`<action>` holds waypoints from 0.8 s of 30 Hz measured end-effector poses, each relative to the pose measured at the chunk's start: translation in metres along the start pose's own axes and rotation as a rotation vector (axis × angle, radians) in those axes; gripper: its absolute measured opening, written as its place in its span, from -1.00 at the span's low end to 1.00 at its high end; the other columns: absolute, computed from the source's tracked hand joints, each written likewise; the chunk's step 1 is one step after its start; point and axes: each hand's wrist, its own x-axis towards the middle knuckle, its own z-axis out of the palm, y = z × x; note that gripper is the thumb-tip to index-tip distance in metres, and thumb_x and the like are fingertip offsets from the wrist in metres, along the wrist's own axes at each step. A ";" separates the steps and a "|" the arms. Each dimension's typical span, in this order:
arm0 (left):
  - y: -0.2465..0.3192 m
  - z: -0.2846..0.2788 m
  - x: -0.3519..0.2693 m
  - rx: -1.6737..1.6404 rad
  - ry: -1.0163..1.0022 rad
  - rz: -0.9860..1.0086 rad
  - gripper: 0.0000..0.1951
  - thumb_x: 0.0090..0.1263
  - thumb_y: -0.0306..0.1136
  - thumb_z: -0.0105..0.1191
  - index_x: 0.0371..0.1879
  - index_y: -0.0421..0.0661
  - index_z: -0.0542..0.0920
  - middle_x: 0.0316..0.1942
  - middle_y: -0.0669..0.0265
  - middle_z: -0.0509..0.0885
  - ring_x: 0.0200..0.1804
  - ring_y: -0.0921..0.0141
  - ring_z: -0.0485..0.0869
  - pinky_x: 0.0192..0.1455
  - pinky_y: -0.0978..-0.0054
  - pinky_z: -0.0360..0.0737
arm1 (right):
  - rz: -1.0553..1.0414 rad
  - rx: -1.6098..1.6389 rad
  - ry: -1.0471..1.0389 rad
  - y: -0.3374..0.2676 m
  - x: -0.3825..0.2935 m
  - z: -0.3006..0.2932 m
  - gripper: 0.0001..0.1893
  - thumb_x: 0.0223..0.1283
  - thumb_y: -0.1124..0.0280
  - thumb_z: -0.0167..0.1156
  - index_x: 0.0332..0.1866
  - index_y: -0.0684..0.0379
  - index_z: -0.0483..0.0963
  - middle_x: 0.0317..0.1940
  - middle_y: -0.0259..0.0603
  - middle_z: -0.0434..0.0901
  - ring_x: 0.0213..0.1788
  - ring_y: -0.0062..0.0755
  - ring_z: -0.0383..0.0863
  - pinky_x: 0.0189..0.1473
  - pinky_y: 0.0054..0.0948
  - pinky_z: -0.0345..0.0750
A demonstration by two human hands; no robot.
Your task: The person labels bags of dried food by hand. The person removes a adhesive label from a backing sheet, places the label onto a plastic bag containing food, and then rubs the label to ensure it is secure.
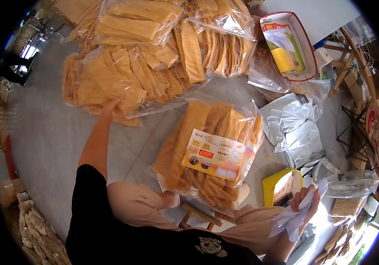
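My left hand (111, 107) reaches to the lower edge of a heap of flat, tan-brown dried sheets (110, 79) in clear plastic bags; its fingertips lie against the sheets, and whether they grip is not clear. My right hand (305, 200), at the lower right, is closed around crumpled white paper sheets (292, 220). Between my legs and the heap stands a clear plastic bag (209, 116) filled with the same sheets, with a printed white and orange label (214, 154) on its front. More filled bags (136, 23) lie on top of the heap.
A red-rimmed box (309, 63) with printed packets stands at the upper right. Below it lie silver-grey plastic bags (289, 122). A yellow container (269, 188) and a wire-guarded fan (352, 184) are near my right hand. A wooden stool (201, 215) is below me. Another person's legs (18, 68) show at the far left.
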 end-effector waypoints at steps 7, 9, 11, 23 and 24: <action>-0.023 -0.008 0.032 0.024 -0.028 -0.429 -0.82 -0.04 -0.40 0.22 -0.59 -0.02 0.45 -0.72 0.47 0.39 -0.69 0.54 0.35 -0.66 0.57 0.31 | 0.019 -0.083 -0.056 0.003 -0.004 0.023 -0.75 0.30 0.24 -0.19 -0.42 0.16 0.21 -0.75 -0.37 0.12 -0.80 -0.66 0.08 -0.82 -0.69 0.10; -0.019 0.009 0.027 0.269 -0.024 -0.381 -0.86 0.02 -0.39 0.17 -0.62 -0.04 0.45 -0.73 0.47 0.38 -0.70 0.55 0.34 -0.69 0.60 0.26 | 0.012 -0.070 -0.016 0.004 -0.007 0.025 -0.75 0.29 0.24 -0.19 -0.43 0.16 0.20 -0.76 -0.35 0.13 -0.81 -0.66 0.10 -0.82 -0.69 0.11; -0.007 0.016 0.012 0.355 -0.260 -0.207 -0.88 0.09 -0.37 0.11 -0.61 -0.08 0.49 -0.72 0.46 0.41 -0.68 0.56 0.35 -0.65 0.60 0.29 | -0.013 -0.072 -0.096 0.005 -0.010 0.022 -0.78 0.26 0.24 -0.16 -0.38 0.18 0.24 -0.75 -0.36 0.13 -0.80 -0.68 0.09 -0.82 -0.71 0.09; 0.198 0.113 -0.241 -0.306 -0.798 0.274 -0.88 0.27 -0.34 0.02 -0.37 -0.13 0.55 -0.43 0.43 0.58 -0.36 0.56 0.52 -0.24 0.61 0.44 | -0.090 -0.191 -0.151 0.004 -0.032 0.017 -0.71 -0.04 0.37 -0.14 -0.23 0.31 0.34 -0.75 -0.27 0.20 -0.75 -0.48 0.24 -0.70 -0.57 0.20; 0.198 0.117 -0.257 -0.336 -0.868 0.250 -0.87 0.27 -0.34 0.02 -0.38 -0.13 0.55 -0.45 0.44 0.58 -0.37 0.58 0.51 -0.24 0.62 0.44 | -0.123 -0.189 -0.094 0.002 -0.036 0.019 -0.70 -0.09 0.40 -0.12 -0.25 0.35 0.35 -0.73 -0.22 0.28 -0.71 -0.45 0.32 -0.68 -0.55 0.26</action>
